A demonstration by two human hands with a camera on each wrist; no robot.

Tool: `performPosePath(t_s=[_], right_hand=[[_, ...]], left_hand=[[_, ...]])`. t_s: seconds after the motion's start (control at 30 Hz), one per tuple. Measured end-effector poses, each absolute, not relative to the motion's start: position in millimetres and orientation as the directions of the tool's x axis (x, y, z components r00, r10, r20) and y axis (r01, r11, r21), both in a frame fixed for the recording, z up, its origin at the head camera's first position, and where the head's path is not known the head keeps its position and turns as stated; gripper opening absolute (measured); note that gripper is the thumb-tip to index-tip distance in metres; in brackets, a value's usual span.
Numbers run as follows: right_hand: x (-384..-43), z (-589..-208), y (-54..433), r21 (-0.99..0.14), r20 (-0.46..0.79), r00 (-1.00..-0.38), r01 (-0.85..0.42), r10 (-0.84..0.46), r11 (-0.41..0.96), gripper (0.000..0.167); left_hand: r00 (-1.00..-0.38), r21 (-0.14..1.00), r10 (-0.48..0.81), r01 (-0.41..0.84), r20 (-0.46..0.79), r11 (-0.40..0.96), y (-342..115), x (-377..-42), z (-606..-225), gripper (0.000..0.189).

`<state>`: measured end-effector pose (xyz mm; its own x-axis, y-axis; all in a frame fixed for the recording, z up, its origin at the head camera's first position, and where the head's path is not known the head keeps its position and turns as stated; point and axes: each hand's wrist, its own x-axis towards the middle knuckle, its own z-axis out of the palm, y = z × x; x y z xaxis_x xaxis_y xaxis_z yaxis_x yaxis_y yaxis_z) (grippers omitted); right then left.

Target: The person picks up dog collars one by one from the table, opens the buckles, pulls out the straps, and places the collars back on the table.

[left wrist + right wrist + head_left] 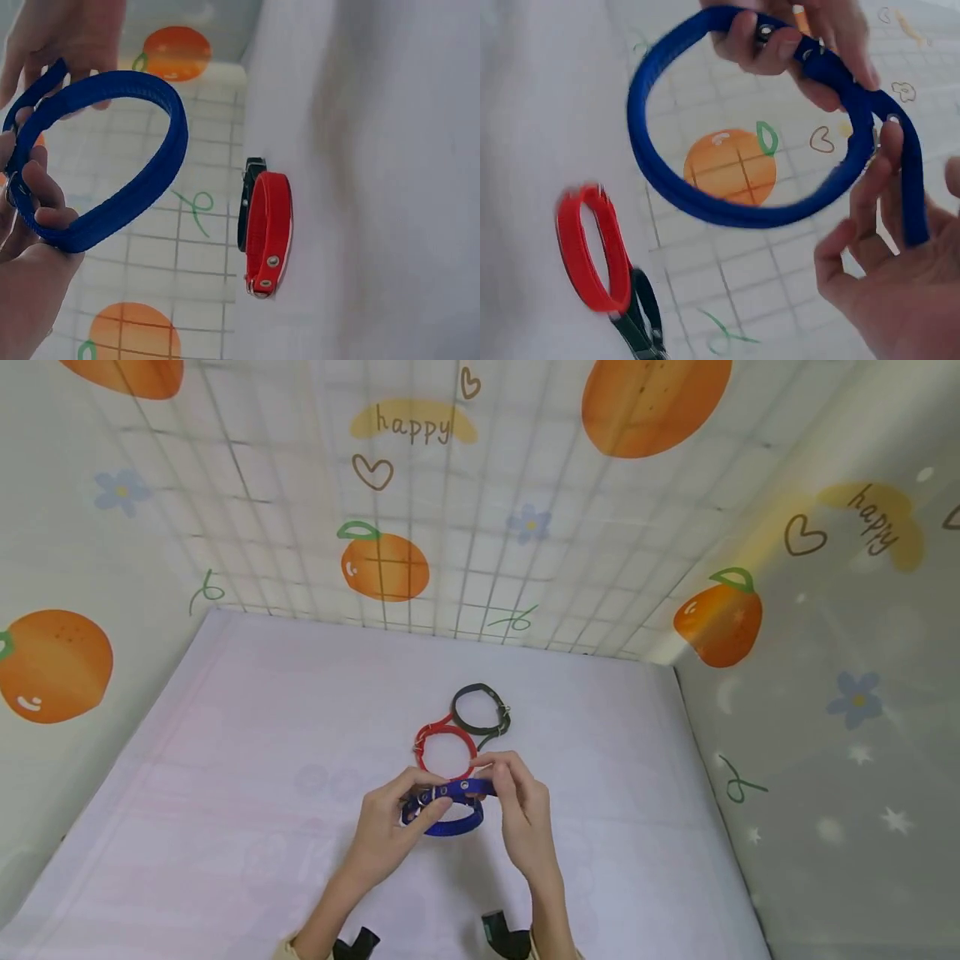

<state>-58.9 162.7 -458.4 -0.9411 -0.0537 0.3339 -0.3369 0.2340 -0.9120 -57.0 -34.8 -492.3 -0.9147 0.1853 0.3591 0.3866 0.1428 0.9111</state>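
Note:
A blue buckled collar (453, 828) with metal eyelets hangs as a loop above the table. My left hand (386, 827) grips it beside the buckle, fingers and thumb round the band, partly covering the buckle. Its loose strap end (915, 202) sticks out towards my right hand (527, 814). In the right wrist view, right fingertips (889, 142) touch this strap near an eyelet, while the thumb stands apart from it. Just beyond the hands, a red collar (422, 752) lies on the table, next to a black collar (456, 714).
The white table (225, 760) reaches back to an upright grid (480, 568) covered by a sheet printed with oranges. Similar printed sheets rise along the left and right sides (825, 793). Black fittings (506, 937) sit at both wrists.

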Motion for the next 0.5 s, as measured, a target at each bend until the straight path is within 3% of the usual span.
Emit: performPosePath(t_s=[0.13, 0.23, 0.37, 0.5], right_hand=[[-59, -458, 167, -0.979, 0.190, -0.975, -0.180, -0.111, -0.090, 0.036], [-59, -459, 169, -0.967, 0.135, -0.976, -0.092, -0.171, -0.237, 0.038], [-59, -460, 168, -0.961, 0.134, -0.973, -0.082, -0.187, -0.264, 0.042], [-61, -462, 164, -0.981, 0.144, -0.978, -0.121, -0.152, -0.151, 0.035]], left_hand=[[-0.946, 0.965, 0.195, 0.260, 0.259, -0.022, -37, -57, -489, 0.018], [-0.961, 0.979, 0.195, 0.184, 0.198, -0.085, -37, -56, -485, 0.018], [-0.969, 0.984, 0.178, 0.157, 0.170, -0.087, -36, -56, -481, 0.019], [-0.976, 0.987, 0.157, 0.137, 0.149, -0.083, -35, -56, -479, 0.019]])
